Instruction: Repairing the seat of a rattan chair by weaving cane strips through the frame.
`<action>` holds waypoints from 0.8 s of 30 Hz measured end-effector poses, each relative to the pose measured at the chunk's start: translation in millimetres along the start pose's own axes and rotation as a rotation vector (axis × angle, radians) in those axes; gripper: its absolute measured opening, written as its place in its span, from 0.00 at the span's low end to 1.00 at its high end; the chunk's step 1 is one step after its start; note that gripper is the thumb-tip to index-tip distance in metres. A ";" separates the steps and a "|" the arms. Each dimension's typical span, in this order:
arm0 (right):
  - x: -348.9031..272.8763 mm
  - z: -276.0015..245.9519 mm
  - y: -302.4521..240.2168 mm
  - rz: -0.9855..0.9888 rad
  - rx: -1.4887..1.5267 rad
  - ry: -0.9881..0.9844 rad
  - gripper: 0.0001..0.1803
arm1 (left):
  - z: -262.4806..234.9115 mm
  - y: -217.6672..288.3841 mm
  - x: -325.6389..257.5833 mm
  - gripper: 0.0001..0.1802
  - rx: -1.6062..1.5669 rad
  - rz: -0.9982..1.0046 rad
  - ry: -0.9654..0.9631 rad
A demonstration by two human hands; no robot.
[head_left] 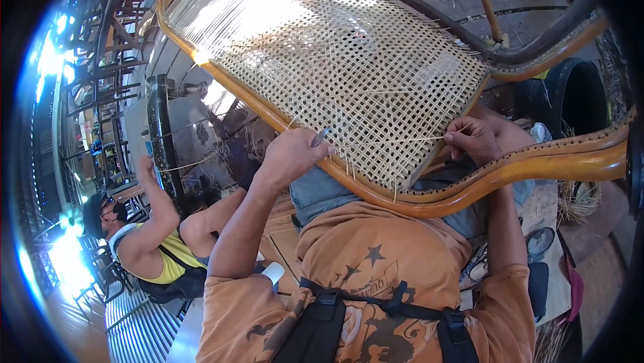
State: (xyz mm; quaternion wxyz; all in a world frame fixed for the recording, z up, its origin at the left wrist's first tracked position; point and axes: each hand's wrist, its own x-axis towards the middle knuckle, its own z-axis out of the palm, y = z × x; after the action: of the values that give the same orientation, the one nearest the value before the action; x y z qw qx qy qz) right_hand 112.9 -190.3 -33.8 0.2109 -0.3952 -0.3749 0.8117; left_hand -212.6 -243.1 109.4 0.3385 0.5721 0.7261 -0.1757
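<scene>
A woven cane panel (376, 74) with an open mesh is strung in a curved, varnished wooden frame (429, 207) that lies across my lap. My left hand (290, 160) is closed at the panel's near left edge, around a small metal tool (322, 137) whose tip shows beyond the thumb. At the right end of the panel, my right hand (475, 139) has thumb and fingers pinched on a thin cane strand (409, 140). That strand runs across the mesh toward my left hand. Several loose cane ends stick out along the panel's edges.
A co-worker in a yellow top (164, 262) sits at the left, one arm raised, beside a dark post (161, 138). A black bucket (580, 94) stands at the right, above a bundle of cane strips (578, 202). Stacked chair frames (111, 94) fill the far left.
</scene>
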 end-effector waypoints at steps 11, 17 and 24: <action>-2.3 1.5 -2.7 0.190 -0.146 0.109 0.07 | 3.1 -19.2 -14.5 0.17 -0.280 -0.269 0.111; -4.7 -10.2 0.8 0.136 -0.199 0.071 0.07 | 15.8 -31.5 -8.8 0.18 -0.289 -0.158 0.183; 3.6 -13.7 -0.4 0.191 -0.272 0.055 0.07 | 21.4 -43.8 -6.5 0.16 -0.323 -0.126 0.338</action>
State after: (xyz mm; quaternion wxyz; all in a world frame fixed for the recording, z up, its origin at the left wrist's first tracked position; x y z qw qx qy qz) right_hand 121.7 -181.7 -40.8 0.0874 -0.4758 -0.4364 0.7586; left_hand -247.2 -274.0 92.9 0.2879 0.4854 0.8253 0.0202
